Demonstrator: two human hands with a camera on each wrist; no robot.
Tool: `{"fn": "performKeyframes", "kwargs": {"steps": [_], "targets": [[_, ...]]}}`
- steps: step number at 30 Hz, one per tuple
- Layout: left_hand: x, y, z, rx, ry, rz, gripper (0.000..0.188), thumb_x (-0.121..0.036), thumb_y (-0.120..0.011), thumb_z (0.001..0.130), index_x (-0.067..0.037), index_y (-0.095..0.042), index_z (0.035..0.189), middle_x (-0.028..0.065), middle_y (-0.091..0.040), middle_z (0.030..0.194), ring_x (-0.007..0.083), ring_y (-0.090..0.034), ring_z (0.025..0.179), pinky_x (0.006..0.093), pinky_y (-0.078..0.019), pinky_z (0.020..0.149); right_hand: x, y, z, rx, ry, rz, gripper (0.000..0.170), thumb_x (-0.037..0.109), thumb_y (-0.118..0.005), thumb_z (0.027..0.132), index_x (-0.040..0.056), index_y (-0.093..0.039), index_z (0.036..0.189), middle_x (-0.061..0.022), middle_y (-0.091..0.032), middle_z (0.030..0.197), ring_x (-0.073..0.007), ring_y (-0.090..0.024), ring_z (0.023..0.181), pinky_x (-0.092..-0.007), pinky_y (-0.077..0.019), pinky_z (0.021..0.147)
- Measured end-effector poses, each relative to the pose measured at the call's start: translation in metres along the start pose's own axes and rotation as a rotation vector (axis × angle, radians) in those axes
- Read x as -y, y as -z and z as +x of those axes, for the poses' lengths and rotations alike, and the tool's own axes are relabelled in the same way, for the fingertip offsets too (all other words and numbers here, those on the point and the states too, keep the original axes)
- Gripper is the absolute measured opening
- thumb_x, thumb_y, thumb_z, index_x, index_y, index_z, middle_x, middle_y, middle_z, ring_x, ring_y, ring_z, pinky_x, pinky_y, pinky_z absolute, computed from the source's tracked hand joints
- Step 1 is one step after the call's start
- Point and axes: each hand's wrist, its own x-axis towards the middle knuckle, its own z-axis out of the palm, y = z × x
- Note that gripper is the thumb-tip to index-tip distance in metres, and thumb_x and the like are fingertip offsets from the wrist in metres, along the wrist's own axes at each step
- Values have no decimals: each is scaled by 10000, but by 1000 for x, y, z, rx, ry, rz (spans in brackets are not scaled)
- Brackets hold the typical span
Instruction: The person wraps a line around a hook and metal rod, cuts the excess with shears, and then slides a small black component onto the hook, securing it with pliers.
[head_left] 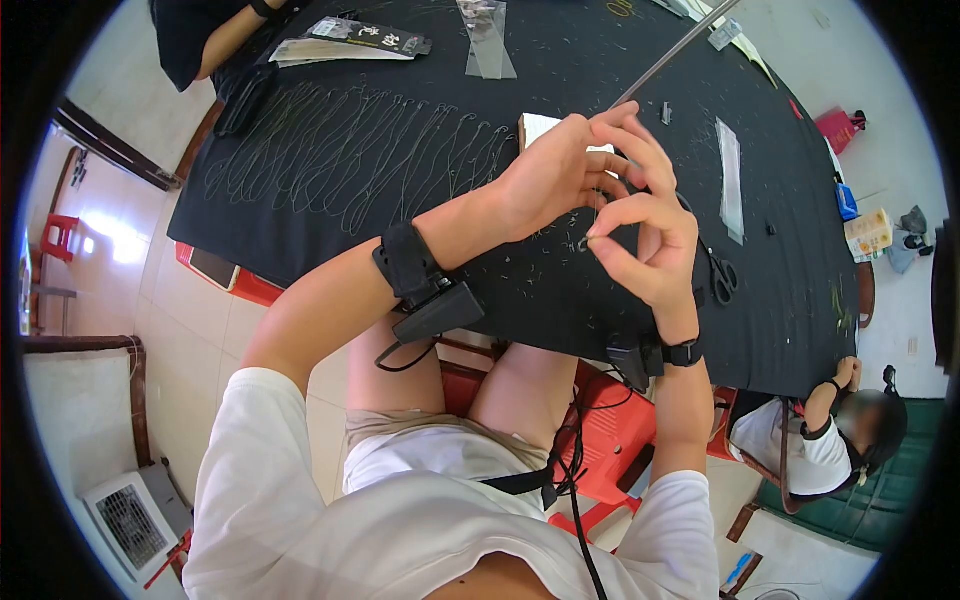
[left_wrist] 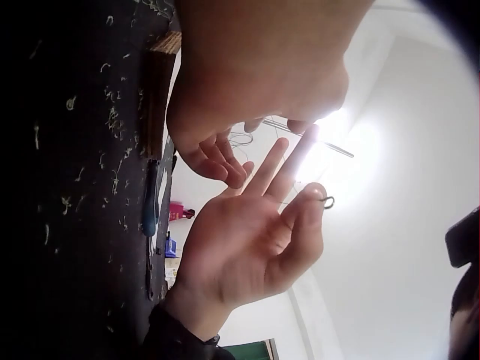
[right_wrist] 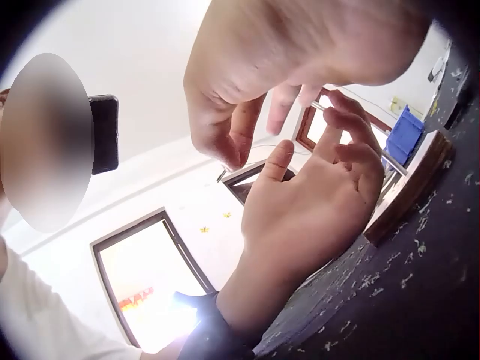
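My right hand [head_left: 655, 240] pinches a small dark wire loop [left_wrist: 328, 202] between thumb and index finger, with the other fingers spread. A thin line trails from that pinch toward my left hand. Just across from it, my left hand [head_left: 550, 180] curls its fingers about a thin metal rod [head_left: 672, 57], its thumb held apart in the right wrist view. The rod slants up from over a wooden block [right_wrist: 409, 187], which the left hand partly covers in the head view. Many loops of thin dark line [head_left: 350, 150] lie in a row on the black-covered table [head_left: 480, 290].
Scissors [head_left: 722, 277] and a clear plastic strip [head_left: 731, 180] lie right of my hands. Packaging [head_left: 350, 40] and a clear bag [head_left: 487, 40] sit at the far side. Small clippings dot the cloth. Another person [head_left: 810, 430] sits at the right edge.
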Motion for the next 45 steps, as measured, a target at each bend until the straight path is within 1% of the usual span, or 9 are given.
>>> {"fn": "performKeyframes", "kwargs": {"steps": [9, 12, 15, 17, 18, 25, 30, 36, 45], "targets": [[-5, -4, -4, -8, 45, 19, 546, -289, -245, 887, -83, -266, 1392, 94, -532, 1081, 194, -525, 908, 361, -428, 820, 6, 0, -5, 104, 35, 24, 122, 46, -664, 588, 124, -646, 680, -71, -580, 1139, -263, -369, 1216, -358, -290, 983], [-3, -2, -2, 4, 29, -43, 560, -304, -263, 878, -88, -264, 1395, 115, -530, 1062, 198, -522, 898, 342, -423, 815, 7, -2, -3, 157, 57, 20, 108, 23, -627, 598, 88, -609, 683, -146, -607, 1054, -316, -378, 1222, -434, -304, 968], [-1, -3, -1, -43, 60, -142, 594, -345, -301, 860, -106, -254, 1402, 133, -526, 1050, 183, -511, 874, 311, -417, 788, 10, -2, 0, 260, 142, -13, 90, 31, -624, 596, 86, -606, 665, -116, -655, 906, -300, -510, 1089, -439, -294, 971], [-3, -2, -2, -65, 102, -8, 625, -382, -330, 845, -129, -240, 1410, 146, -522, 1047, 169, -500, 862, 286, -411, 762, 15, -7, -4, 346, -57, 360, 76, 30, -618, 599, 81, -602, 653, -81, -666, 784, -275, -604, 905, -439, -301, 963], [-4, -3, -1, -37, 116, 19, 643, -404, -342, 840, -147, -223, 1417, 138, -520, 1046, 158, -489, 850, 262, -406, 738, 14, -9, -6, 361, -49, 341, 69, 33, -617, 603, 81, -600, 649, -61, -663, 738, -249, -625, 819, -425, -314, 953], [-3, -9, -2, 51, 136, 79, 645, -449, -320, 862, -160, -197, 1426, 164, -508, 1116, 186, -492, 902, 285, -405, 795, 11, -7, -6, 459, -102, 413, 100, -1, -633, 664, 79, -614, 720, -16, -649, 746, -203, -622, 854, -394, -349, 939], [0, -8, 0, 248, 204, 49, 648, -546, -247, 882, -199, -196, 1427, 206, -468, 1204, 241, -472, 1025, 312, -372, 908, 4, -4, -8, 351, -161, 652, 94, -2, -629, 652, 73, -609, 706, -42, -648, 744, -217, -619, 801, -399, -361, 924], [1, -15, -4, 210, 260, 42, 795, -723, -125, 822, -223, -99, 1439, 222, -416, 1281, 272, -453, 1091, 327, -320, 954, 8, -3, -7, 522, -147, 642, 70, 40, -647, 644, 76, -608, 690, -42, -645, 727, -205, -621, 765, -406, -368, 916], [-2, -10, 1, 136, 133, 103, 757, -698, -145, 840, -239, -84, 1439, 225, -408, 1300, 289, -434, 1127, 353, -315, 925, 2, 3, -9, 464, -175, 807, 62, 50, -642, 640, 78, -594, 668, -42, -641, 701, -197, -619, 730, -374, -350, 897]]}}
